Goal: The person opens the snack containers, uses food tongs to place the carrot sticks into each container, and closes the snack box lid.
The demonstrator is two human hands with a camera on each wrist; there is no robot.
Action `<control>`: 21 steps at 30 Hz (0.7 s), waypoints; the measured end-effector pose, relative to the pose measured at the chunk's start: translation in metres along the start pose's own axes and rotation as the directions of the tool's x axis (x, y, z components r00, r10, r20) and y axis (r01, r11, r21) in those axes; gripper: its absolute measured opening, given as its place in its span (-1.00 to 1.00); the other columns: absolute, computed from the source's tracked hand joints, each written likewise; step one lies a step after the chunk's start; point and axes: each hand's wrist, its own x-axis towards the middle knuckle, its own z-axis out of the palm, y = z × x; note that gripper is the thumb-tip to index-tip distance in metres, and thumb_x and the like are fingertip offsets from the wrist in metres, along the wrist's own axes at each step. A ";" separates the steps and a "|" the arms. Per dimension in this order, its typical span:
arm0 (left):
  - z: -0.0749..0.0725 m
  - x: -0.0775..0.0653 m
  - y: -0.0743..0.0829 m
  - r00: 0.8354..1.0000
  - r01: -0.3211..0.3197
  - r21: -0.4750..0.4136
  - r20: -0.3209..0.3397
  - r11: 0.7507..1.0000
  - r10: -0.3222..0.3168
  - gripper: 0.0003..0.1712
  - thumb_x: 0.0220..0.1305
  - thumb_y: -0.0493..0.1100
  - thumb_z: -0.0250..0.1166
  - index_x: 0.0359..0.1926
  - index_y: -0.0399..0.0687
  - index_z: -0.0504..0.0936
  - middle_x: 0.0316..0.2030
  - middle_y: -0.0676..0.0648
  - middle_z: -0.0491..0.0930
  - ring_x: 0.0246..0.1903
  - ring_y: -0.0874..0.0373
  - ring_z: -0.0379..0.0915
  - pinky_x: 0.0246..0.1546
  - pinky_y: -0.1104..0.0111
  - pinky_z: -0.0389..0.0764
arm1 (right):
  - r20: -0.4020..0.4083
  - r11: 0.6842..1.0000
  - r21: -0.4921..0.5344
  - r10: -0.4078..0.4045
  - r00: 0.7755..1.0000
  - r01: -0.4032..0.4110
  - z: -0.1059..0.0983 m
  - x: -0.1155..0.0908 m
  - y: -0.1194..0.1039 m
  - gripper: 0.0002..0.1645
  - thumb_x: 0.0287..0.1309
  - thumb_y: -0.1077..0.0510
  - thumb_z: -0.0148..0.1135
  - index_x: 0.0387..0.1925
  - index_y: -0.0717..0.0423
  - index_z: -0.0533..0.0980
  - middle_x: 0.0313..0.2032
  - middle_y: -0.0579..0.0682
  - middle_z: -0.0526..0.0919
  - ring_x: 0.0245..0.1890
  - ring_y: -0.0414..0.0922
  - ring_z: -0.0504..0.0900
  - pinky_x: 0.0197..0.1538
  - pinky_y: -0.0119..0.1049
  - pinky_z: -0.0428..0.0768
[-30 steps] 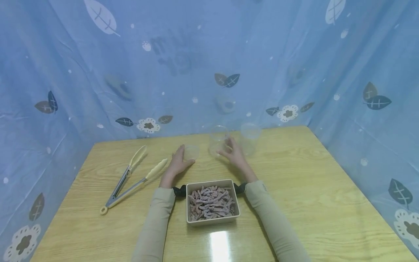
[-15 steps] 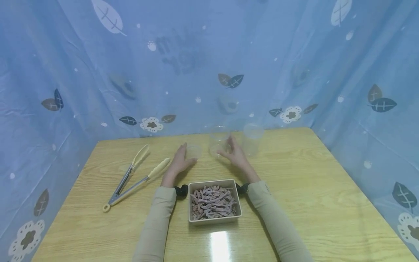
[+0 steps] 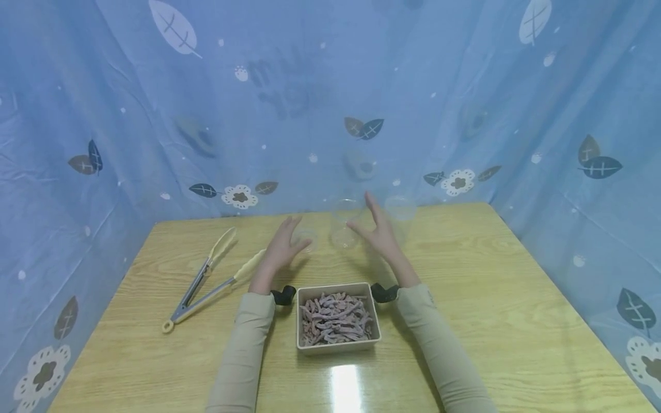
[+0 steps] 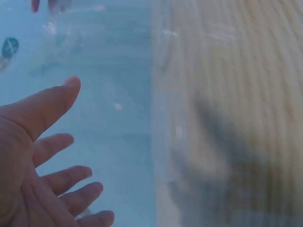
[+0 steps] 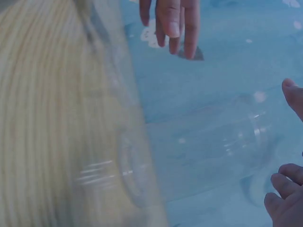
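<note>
My left hand (image 3: 280, 249) is at the far left-centre of the table, fingers spread, beside a low clear container (image 3: 307, 237) whose exact kind I cannot tell. Nothing is in its grasp in the left wrist view, where the palm and fingers (image 4: 66, 179) show. Between the hands a tall clear cylindrical cup (image 3: 345, 226) stands upright. Just right of that cup, my right hand (image 3: 381, 232) has its thumb and fingers apart and holds nothing. Partly behind that hand stands another clear cup (image 3: 401, 209). In the right wrist view, the clear cup (image 5: 203, 146) stands apart from the right fingers.
Nearer the person, between the forearms, sits a beige rectangular tub (image 3: 339, 347) full of brownish-purple strips (image 3: 338, 318). Splayed tongs (image 3: 193, 289) with cream tips lie on the wooden table (image 3: 496, 321) at left. A blue patterned curtain (image 3: 310, 115) closes off the back and sides.
My right hand has drawn away from the middle cup to the right, its fingers spreading. The left hand has shifted slightly left and up from the low container. Cups, tub and tongs stay put.
</note>
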 end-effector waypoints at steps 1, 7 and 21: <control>-0.001 0.000 0.003 1.000 -0.011 -0.001 -0.007 1.000 0.011 -0.19 0.28 0.06 0.16 0.42 -0.06 0.02 0.43 -0.25 -0.19 0.40 -0.17 -0.23 0.33 -0.07 -0.08 | -0.011 1.000 -0.010 -0.020 1.000 0.020 -0.002 0.000 -0.003 0.05 0.06 -0.11 0.29 0.44 -0.12 -0.10 0.43 -0.04 -0.02 0.40 -0.05 0.02 0.39 -0.03 0.03; -0.004 0.002 0.021 0.997 -0.064 0.061 -0.039 0.996 0.067 -0.22 0.27 0.05 0.17 0.41 -0.04 0.07 0.42 -0.20 -0.10 0.40 -0.12 -0.18 0.35 -0.02 -0.04 | -0.052 0.992 -0.080 -0.101 0.994 0.096 -0.010 -0.001 -0.013 -0.03 0.08 -0.05 0.29 0.42 -0.11 -0.01 0.41 0.03 0.06 0.41 -0.03 0.01 0.39 -0.01 0.01; -0.021 0.017 0.064 0.944 -0.309 0.318 -0.010 0.896 0.329 -0.28 0.26 0.04 0.19 0.36 -0.08 0.19 0.37 -0.15 0.12 0.37 -0.06 -0.03 0.37 0.08 -0.01 | -0.119 0.966 -0.173 -0.215 0.969 0.193 -0.034 -0.003 -0.006 -0.04 0.00 0.07 0.36 0.38 0.08 0.10 0.38 0.09 0.12 0.43 0.02 -0.09 0.41 0.01 -0.10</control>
